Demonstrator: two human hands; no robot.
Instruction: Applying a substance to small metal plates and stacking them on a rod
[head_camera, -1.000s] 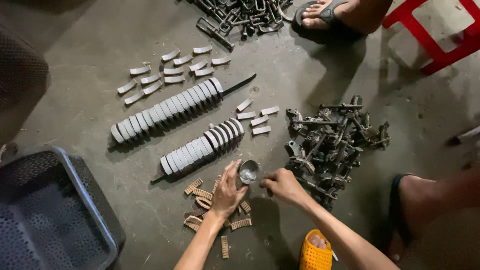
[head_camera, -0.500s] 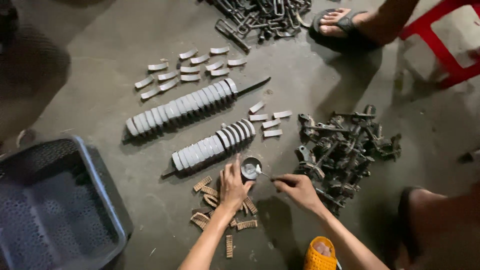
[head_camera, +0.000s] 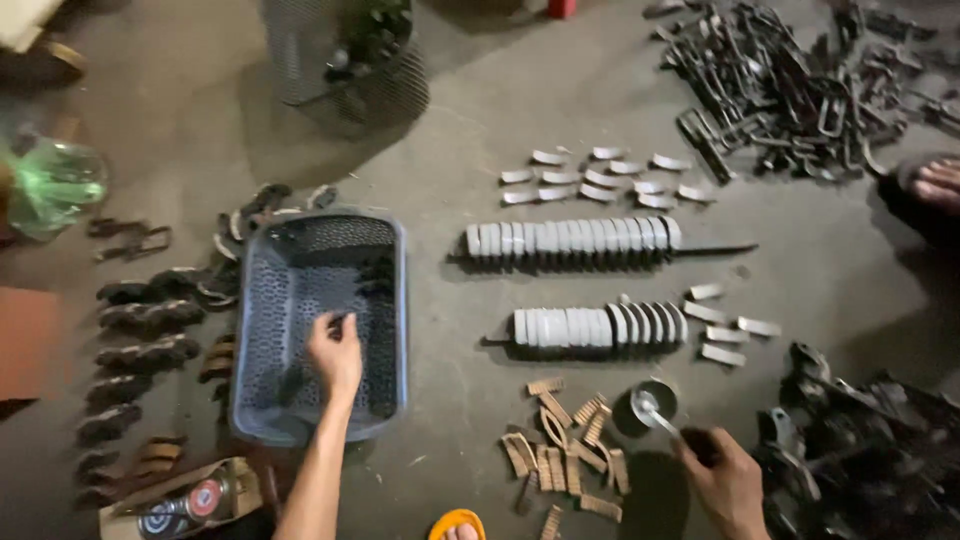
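My left hand (head_camera: 335, 358) reaches into a blue-grey perforated plastic basket (head_camera: 262, 300) on the concrete floor. Its fingertips pinch a small dark piece near the basket's middle. More dark pieces lie along the basket's right inner wall. My right hand (head_camera: 728, 482) grips the handle of a thin metal spoon-like tool (head_camera: 655, 410). The tool's shiny end rests in a small round dark dish (head_camera: 668, 392). Small brown ribbed pieces (head_camera: 565, 452) are scattered on the floor between my two arms.
Two rows of grey curved metal pieces on rods (head_camera: 570, 240) (head_camera: 600, 325) lie beyond the dish, with loose grey pieces (head_camera: 600, 178) around. Dark metal parts are piled at right (head_camera: 860, 430) and top right (head_camera: 790, 80). Another person's foot (head_camera: 930, 185) shows at right. Dark linked parts (head_camera: 140, 330) lie left of the basket.
The view has swung left and the basket now sits in the middle. My left hand left the dish and went into the basket. My right hand stays by the dish with the tool.
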